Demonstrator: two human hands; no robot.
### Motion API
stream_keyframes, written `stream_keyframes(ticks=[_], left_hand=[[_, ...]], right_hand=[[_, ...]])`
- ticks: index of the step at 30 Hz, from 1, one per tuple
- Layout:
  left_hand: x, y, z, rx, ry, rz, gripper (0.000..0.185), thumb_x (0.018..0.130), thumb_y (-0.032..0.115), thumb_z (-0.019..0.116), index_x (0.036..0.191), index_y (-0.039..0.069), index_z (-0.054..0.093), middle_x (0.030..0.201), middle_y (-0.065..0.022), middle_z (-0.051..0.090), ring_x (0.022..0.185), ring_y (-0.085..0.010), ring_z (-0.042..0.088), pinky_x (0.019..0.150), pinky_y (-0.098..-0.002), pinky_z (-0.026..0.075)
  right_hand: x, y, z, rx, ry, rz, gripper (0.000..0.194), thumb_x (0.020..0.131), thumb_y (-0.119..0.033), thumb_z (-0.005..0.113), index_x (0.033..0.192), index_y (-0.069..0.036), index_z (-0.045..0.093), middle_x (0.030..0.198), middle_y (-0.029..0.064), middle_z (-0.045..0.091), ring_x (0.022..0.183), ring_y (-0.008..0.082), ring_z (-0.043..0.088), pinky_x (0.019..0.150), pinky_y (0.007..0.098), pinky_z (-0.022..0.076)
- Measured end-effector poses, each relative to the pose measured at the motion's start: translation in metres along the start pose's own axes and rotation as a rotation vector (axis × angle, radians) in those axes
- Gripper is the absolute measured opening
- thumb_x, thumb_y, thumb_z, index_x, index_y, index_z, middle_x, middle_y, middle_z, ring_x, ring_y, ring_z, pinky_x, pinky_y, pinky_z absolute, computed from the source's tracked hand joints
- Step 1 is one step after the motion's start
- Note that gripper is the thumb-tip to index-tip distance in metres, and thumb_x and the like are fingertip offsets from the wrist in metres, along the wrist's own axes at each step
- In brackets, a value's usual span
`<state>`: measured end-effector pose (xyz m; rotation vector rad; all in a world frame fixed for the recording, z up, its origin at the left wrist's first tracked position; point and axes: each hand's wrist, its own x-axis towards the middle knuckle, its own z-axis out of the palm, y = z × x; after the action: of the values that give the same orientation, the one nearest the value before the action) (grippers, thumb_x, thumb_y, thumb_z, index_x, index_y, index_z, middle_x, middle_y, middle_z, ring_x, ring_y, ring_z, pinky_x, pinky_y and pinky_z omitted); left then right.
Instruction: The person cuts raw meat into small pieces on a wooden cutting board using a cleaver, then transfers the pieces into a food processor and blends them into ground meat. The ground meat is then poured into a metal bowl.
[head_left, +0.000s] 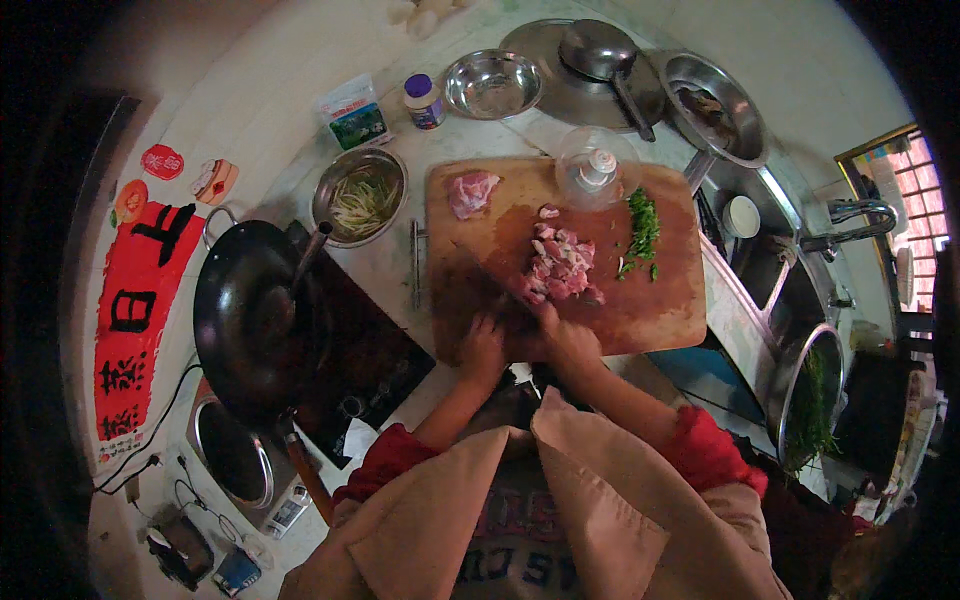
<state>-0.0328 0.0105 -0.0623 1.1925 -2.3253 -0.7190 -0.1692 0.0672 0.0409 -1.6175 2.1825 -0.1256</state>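
Note:
A wooden cutting board (660, 322) lies before me. My right hand (568, 341) grips the handle end of a cleaver, whose dark blade (487, 289) is over the board's left part. My left hand (484, 345) is at the board's near edge beside the blade; its fingers are blurred, and whether they touch the blade is unclear. Chopped raw meat (562, 262) is heaped right of the blade. A larger raw piece (472, 193) lies at the far left corner. Chopped green herbs (643, 225) lie on the right, near a clear plastic dome (598, 166).
On the left, a black wok (251, 322) sits on a dark cooktop (390, 375). A steel bowl of pale shreds (360, 196), an empty steel bowl (493, 84) and a lidded jar (424, 101) stand beyond. The sink (806, 292) and a basin of greens (814, 405) are right.

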Motion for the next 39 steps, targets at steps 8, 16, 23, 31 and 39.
stream_keyframes(ticks=[8,16,23,31,39], left_hand=[[-0.006,-0.003,-0.016,0.008,-0.088,-0.042,0.035,0.072,0.014,0.063,0.106,0.010,0.060,0.102,-0.0099,0.056,0.097,-0.0292,0.052,0.085,-0.0384,0.043],[-0.028,-0.008,-0.023,0.083,0.156,0.290,0.035,0.074,0.014,0.064,0.108,0.010,0.060,0.097,-0.0108,0.059,0.094,-0.0301,0.054,0.081,-0.0391,0.046],[-0.031,-0.033,0.010,0.107,-0.083,0.095,0.028,0.076,0.006,0.056,0.104,0.005,0.060,0.099,-0.0148,0.058,0.092,-0.0326,0.055,0.080,-0.0376,0.047],[-0.034,-0.016,0.014,0.065,0.017,0.126,0.032,0.073,0.003,0.059,0.105,0.003,0.059,0.104,-0.0167,0.057,0.098,-0.0314,0.054,0.083,-0.0385,0.045],[-0.033,-0.020,0.007,-0.012,0.076,0.194,0.035,0.071,0.010,0.060,0.106,0.005,0.059,0.107,-0.0136,0.056,0.098,-0.0324,0.054,0.084,-0.0400,0.045]], right_hand=[[-0.001,0.037,0.026,-0.069,-0.042,0.013,0.035,0.077,-0.022,0.055,0.101,-0.003,0.038,0.070,0.0186,0.062,0.062,0.0324,0.063,0.051,0.0427,0.0497],[-0.034,0.037,0.024,-0.062,0.049,-0.120,0.025,0.079,-0.014,0.049,0.101,-0.005,0.040,0.077,0.0166,0.060,0.062,0.0339,0.061,0.046,0.0429,0.0474],[-0.043,0.036,0.038,-0.172,0.137,-0.285,0.028,0.077,-0.012,0.051,0.103,-0.005,0.045,0.080,0.0162,0.060,0.062,0.0328,0.062,0.048,0.0420,0.0497],[-0.028,0.020,0.000,-0.105,0.079,-0.296,0.030,0.080,-0.021,0.050,0.103,-0.004,0.040,0.068,0.0162,0.062,0.061,0.0318,0.064,0.046,0.0410,0.0496],[-0.018,0.018,0.005,-0.121,-0.199,-0.123,0.025,0.082,-0.014,0.046,0.105,-0.006,0.040,0.066,0.0160,0.062,0.058,0.0310,0.063,0.046,0.0429,0.0498]])
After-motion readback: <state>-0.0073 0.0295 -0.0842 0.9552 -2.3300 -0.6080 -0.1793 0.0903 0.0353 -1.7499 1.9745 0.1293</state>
